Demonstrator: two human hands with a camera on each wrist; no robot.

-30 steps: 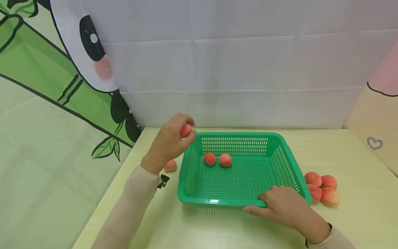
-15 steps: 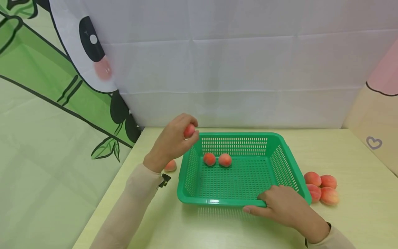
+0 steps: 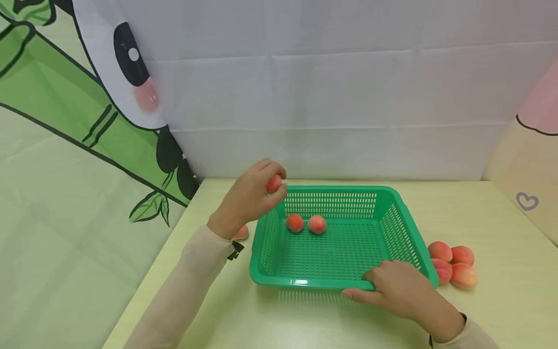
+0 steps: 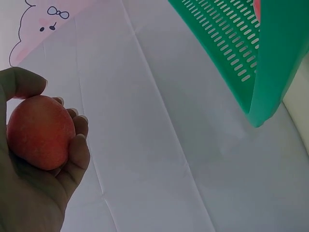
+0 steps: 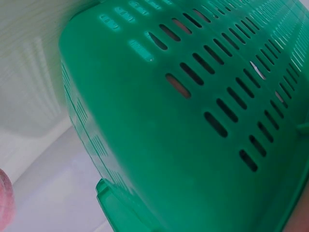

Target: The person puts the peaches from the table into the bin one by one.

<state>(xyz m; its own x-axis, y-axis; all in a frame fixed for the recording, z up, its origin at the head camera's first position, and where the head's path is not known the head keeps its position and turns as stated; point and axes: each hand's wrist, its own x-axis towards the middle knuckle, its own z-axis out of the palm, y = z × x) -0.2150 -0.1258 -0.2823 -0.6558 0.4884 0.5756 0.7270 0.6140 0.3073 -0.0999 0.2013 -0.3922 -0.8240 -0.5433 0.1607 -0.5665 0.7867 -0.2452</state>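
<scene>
Holding one peach (image 3: 274,184) in the left hand (image 3: 250,194) with curled fingers; seen from the head at the far-left corner of the green basket (image 3: 314,283), apart from it in the left wrist view. Can't tell exact height over the rim. Gripping the front rim in the right hand (image 3: 398,288), with thumb outside and fingers hooked over.

Could clip the far-left rim if brought across too low, and lose the peach to the table (image 3: 501,218). Could slip out early if held loosely. Could bounce or bruise if let go from high up. Could knock the two peaches (image 3: 294,223) inside, near the rear left, if dropped on them. Could skew or tip the basket if pulling hard on the front rim, or shove its right wall into the four peaches (image 3: 459,272) clustered just outside.

Watch the lone peach (image 3: 241,233) left of the basket: partly hidden behind the left wrist, easy to nudge with the sleeve (image 3: 187,281). Blocked sideways by rim and left wall; open from above. Backed by a hanging printed cloth (image 3: 331,97) behind the far side. Can't identify the pink bit (image 5: 6,200) at the right wrist view's left edge.
</scene>
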